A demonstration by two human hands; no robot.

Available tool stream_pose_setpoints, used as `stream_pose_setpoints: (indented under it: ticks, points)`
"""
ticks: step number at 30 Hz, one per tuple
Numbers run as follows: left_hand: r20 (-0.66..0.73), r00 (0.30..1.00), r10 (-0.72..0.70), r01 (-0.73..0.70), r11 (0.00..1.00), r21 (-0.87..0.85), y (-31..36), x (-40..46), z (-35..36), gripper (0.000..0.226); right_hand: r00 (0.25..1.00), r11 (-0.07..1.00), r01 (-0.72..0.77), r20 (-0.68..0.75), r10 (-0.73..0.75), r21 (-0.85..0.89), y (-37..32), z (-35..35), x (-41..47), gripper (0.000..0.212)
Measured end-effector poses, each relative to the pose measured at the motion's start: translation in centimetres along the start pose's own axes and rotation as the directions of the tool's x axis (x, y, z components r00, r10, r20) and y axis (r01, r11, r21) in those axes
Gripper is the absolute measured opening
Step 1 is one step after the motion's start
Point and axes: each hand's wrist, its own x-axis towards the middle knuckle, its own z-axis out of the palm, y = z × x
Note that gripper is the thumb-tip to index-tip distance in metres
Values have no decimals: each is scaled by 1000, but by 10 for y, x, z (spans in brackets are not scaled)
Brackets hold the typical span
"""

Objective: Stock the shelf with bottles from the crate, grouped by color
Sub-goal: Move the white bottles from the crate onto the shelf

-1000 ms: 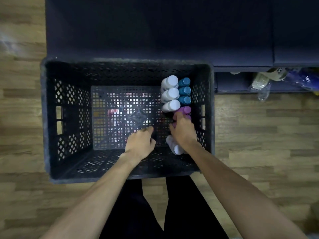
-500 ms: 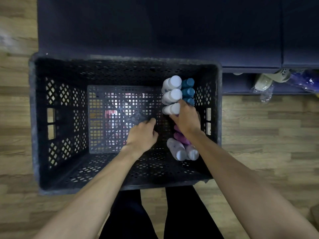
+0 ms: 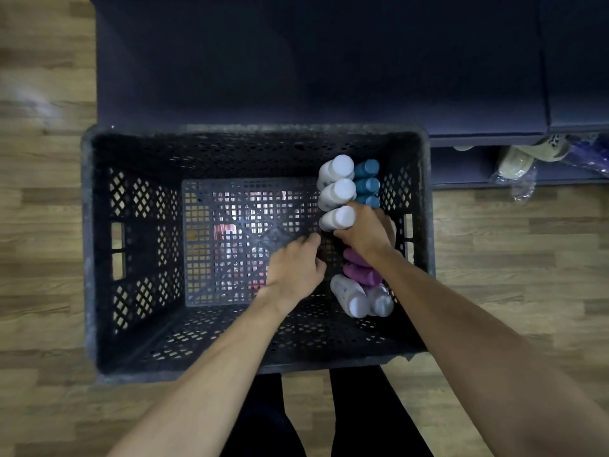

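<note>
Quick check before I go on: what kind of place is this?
Probably a home or small storeroom rather than a shop. A black crate sits on wood-look flooring against a dark low cabinet, and bagged soft items are tucked on its open lower shelf.

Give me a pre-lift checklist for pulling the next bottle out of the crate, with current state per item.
1. Right hand on a bottle: it covers the gap between the nearest white bottle and the teal bottles; which one it grips, cannot tell.
2. Left hand free: fingers curled loosely over the crate floor, holding nothing; ok.
3. Neighbours stable: three white and three teal stand upright in tight rows; ok.
4. Loose stock clear of the lift: purple bottles and two white bottles lie tilted under the right forearm; not ok.
5. Shelf slot ready: dark shelf unit shows its top only; cannot tell.
</note>
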Motion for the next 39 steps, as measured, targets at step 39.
stream_pose_setpoints:
  ticks: [39]
  points:
    - [-791,485,374,-361,909,209,200,-164,-504,14,447,604,796,-656,-609,-19,-230,-521,-249,43]
